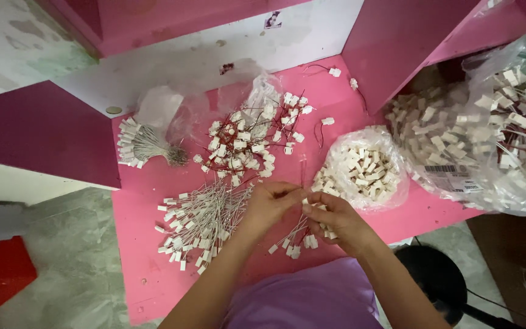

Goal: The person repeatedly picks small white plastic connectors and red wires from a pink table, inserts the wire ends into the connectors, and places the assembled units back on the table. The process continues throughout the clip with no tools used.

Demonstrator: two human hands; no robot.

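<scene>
White-capped wire lead sits pinched between my left hand and right hand, both grasping it over the pink desk. Light, thin, bends easily; I'd grip by the plastic cap. Finished pile left, bag of caps right.

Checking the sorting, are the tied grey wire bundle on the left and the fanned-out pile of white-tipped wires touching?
Apart. The head view shows bare pink table between the tied bundle and the fanned-out pile.
</scene>
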